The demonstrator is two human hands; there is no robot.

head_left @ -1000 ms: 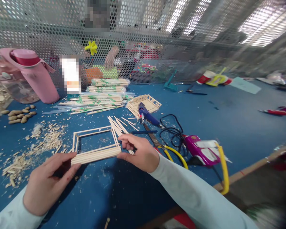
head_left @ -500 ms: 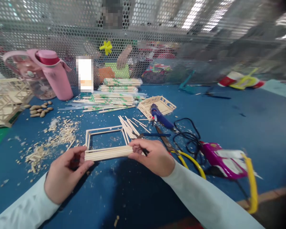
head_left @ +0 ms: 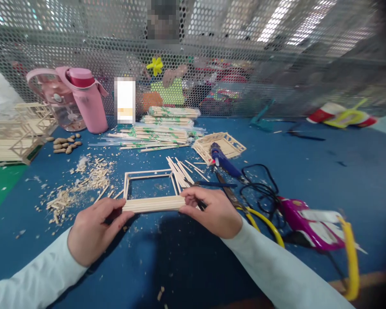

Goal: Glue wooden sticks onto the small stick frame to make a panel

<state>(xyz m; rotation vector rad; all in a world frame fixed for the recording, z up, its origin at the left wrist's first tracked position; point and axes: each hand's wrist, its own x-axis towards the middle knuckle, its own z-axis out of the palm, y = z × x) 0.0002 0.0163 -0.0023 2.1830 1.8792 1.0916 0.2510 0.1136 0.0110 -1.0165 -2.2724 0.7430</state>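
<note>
A panel of thin wooden sticks (head_left: 154, 204) lies side by side along the near edge of a rectangular stick frame (head_left: 149, 173). My left hand (head_left: 94, 229) pinches the panel's left end between thumb and fingers. At its right end my right hand (head_left: 214, 210) grips it the same way. Behind the right hand is a pair of dark-blue-handled pliers (head_left: 214, 183), its jaws close to the fingers. Loose sticks (head_left: 180, 169) lie just past the frame's right corner.
A blue glue gun (head_left: 225, 161) rests against a small stick tray (head_left: 234, 143). Yellow-handled scissors (head_left: 266, 223) and a purple glue gun (head_left: 305, 219) lie to the right. Wood scraps (head_left: 93, 176), wrapped stick bundles (head_left: 170, 124), a pink bottle (head_left: 88, 103) and stick models (head_left: 16, 137) stand further back.
The whole view has shifted, so things sit further right. The panel appears more level than before, with both hands still on its ends.
</note>
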